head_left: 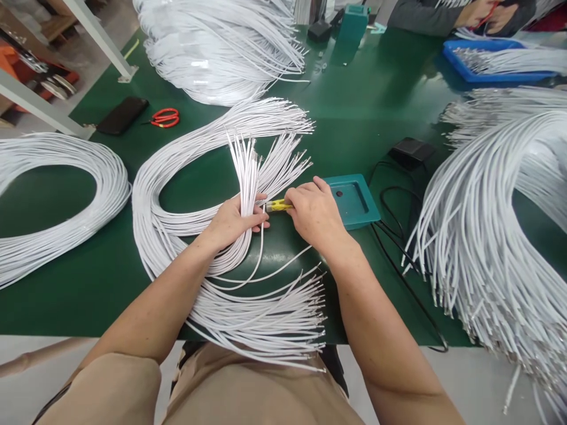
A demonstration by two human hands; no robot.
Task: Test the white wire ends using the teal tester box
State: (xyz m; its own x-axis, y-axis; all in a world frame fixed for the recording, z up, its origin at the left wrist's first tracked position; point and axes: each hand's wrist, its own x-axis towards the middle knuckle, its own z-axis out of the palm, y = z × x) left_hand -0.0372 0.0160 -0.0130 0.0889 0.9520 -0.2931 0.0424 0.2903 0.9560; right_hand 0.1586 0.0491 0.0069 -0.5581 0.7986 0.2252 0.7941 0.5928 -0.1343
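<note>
My left hand [234, 221] is closed round a bunch of white wires [247, 177], whose ends stand up above the fingers. In my right hand [315, 213] is a small yellow tool [279, 205] with a metal tip, its kind partly hidden by the fingers. That tip touches or nearly touches a single wire beside the left thumb. A looped bundle of white wires [146, 195] lies under and around the left hand, with many loose ends fanned out near my body. Just beyond the right hand sits a teal tray-like device [374, 206].
Red-handled scissors [165, 118] and a black phone-like case [123, 115] lie at the back left. White wire coils [106, 195] flank the work, with a big heap [478, 195] at right. Black cables [401, 236] trail near the device. Across the table, a person's hands work by a blue tray [456, 62].
</note>
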